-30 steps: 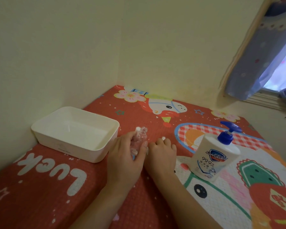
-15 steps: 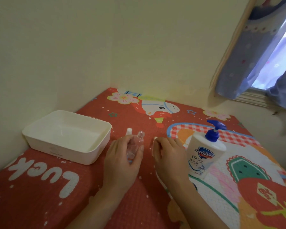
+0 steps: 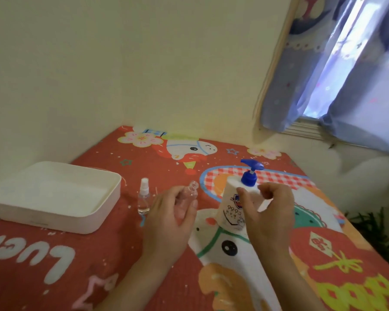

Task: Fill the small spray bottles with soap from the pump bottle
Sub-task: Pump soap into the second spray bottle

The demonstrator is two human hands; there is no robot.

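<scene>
Fingers (image 3: 190, 206) of my left hand (image 3: 171, 218) are curling round an uncapped clear spray bottle (image 3: 188, 198), holding it tilted above the red cartoon mat (image 3: 99, 254). My right hand (image 3: 267, 212) is hovering in front of the white pump bottle (image 3: 233, 205), fingers loosely bent, gripping nothing I can make out. Second little spray bottle (image 3: 143, 197) is standing capped beside the white tray (image 3: 54, 196).

Dim, soft window (image 3: 346, 70) light, slight blur
</scene>
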